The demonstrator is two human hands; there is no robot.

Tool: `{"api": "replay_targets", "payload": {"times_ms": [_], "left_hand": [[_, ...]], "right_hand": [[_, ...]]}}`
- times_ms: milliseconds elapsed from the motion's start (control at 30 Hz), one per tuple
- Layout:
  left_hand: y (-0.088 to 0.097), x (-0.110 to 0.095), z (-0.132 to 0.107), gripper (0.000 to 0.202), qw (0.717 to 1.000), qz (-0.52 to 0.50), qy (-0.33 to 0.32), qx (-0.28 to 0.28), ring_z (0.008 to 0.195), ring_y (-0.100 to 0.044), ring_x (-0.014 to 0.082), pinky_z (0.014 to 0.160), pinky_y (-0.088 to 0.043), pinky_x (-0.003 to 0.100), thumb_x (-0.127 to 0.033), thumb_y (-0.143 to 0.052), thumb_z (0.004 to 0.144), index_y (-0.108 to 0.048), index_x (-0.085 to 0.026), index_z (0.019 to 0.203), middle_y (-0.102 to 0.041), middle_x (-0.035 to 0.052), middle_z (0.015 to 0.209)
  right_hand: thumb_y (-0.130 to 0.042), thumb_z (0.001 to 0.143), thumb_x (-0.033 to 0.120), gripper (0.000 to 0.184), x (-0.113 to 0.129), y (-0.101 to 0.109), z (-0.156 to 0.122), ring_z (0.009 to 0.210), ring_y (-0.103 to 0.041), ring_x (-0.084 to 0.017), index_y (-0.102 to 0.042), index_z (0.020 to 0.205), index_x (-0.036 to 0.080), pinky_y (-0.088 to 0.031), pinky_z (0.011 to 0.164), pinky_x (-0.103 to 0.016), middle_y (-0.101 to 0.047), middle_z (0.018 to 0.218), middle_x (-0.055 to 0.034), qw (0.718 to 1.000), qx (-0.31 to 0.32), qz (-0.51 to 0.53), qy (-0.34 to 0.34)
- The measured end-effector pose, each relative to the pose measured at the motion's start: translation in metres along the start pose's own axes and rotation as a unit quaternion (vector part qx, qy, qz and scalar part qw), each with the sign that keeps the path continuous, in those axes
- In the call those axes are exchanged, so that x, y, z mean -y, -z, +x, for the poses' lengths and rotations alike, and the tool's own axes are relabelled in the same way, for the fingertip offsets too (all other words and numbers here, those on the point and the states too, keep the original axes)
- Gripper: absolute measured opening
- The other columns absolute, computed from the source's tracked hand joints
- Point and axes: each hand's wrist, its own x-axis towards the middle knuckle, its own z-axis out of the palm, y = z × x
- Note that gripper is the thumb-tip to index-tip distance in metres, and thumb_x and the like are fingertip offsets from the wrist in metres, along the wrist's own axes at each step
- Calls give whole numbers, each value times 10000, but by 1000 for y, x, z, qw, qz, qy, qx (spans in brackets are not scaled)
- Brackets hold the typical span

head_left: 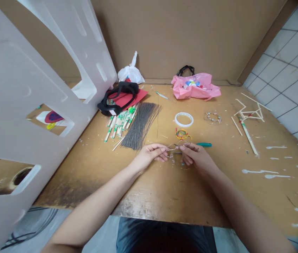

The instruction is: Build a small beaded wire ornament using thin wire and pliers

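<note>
Both hands meet over the middle of the brown board (164,189). My left hand (149,154) and my right hand (195,156) each pinch one end of a thin bent wire piece (173,149), held just above the surface. Coloured rubber bands (182,134) lie just beyond my fingers. A teal-handled tool (203,144) lies beside my right hand. A bundle of thin grey wires (142,123) fans out beyond my left hand.
Wrapped chopsticks (119,123), a roll of clear tape (184,119), a beaded wire ring (212,117), a stick frame (249,114), a pink bag (195,89), a white bag (131,72), a black strap on red paper (118,96). A white plastic panel (19,105) stands at left; dried glue streaks (262,172) at right.
</note>
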Motion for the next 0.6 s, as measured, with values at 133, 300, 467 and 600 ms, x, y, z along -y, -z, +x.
{"api": "replay_targets", "payload": {"times_ms": [133, 300, 467, 600], "left_hand": [[1, 1, 0, 334, 1000, 30, -1, 4, 562, -600, 96, 587, -488, 227, -362, -765, 629, -703, -111, 840, -669, 40, 686], [-1, 0, -2, 300, 996, 77, -44, -6, 541, -580, 91, 547, -471, 223, -355, -760, 628, -716, -120, 809, -669, 39, 688], [-4, -3, -4, 261, 986, 138, -87, -30, 534, -561, 85, 472, -434, 195, -346, -734, 659, -715, -127, 798, -643, 27, 667], [-4, -2, -4, 265, 986, 138, -85, -34, 507, -545, 84, 473, -439, 195, -348, -737, 656, -688, -122, 784, -610, 0, 567]], "right_hand": [[-676, 709, 470, 325, 2, -2, -1, 351, -318, -70, -524, 603, 202, -370, 474, -260, -352, 357, 103, 1000, -1, -12, -12], [-661, 723, 475, 294, -1, 0, 0, 347, -314, -67, -581, 682, 196, -367, 461, -252, -346, 361, 107, 999, 4, -32, -21], [-654, 727, 483, 299, -5, 1, 1, 340, -303, -66, -620, 777, 191, -387, 469, -257, -344, 364, 113, 999, -1, -34, -26], [-659, 718, 487, 299, -6, 1, 0, 338, -311, -64, -619, 760, 194, -372, 456, -244, -347, 360, 112, 999, -4, -37, -28]]}}
